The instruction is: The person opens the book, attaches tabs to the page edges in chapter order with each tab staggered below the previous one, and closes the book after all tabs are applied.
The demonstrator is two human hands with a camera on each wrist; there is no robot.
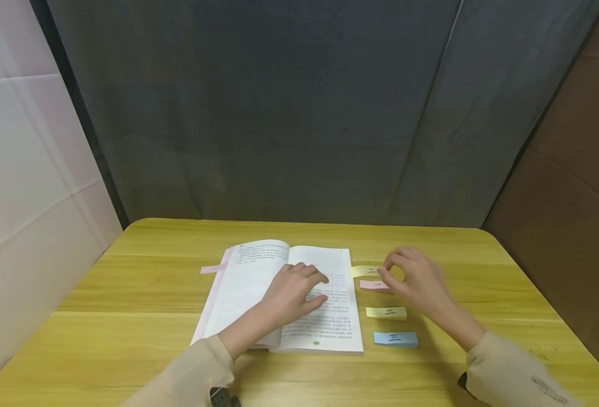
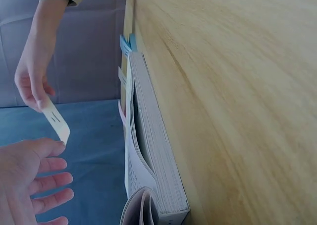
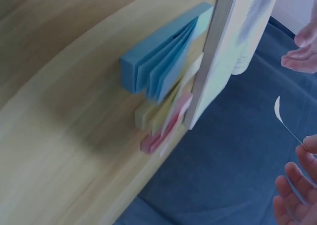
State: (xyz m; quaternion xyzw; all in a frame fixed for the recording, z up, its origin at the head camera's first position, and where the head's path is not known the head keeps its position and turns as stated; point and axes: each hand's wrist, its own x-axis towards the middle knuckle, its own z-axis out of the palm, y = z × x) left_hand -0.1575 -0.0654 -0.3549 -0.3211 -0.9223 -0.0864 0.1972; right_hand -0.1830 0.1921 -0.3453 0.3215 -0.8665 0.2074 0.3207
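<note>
An open book point(image 1: 320, 316) lies on the wooden table, its pages printed with text. My left hand point(image 1: 291, 291) hovers above its middle, fingers spread and loosely bent, holding nothing. Off the book's right edge, my right hand point(image 1: 419, 277) pinches one end of a yellow sticky note point(image 1: 364, 271) between thumb and fingertips. Dark handwritten strokes mark this note point(image 2: 57, 118), whose free end points toward the left hand point(image 2: 32, 178) and, in the right wrist view, curls up. Just below the right hand sits a pink sticky-note pad point(image 1: 373, 285), partly hidden by the fingers.
Right of the book are a yellow sticky-note pad point(image 1: 386, 313) and a thicker blue pad point(image 1: 395, 339), each with handwritten strokes. A pink tab point(image 1: 213, 269) sticks out from the book's left side. A dark partition point(image 1: 279, 113) stands behind the table.
</note>
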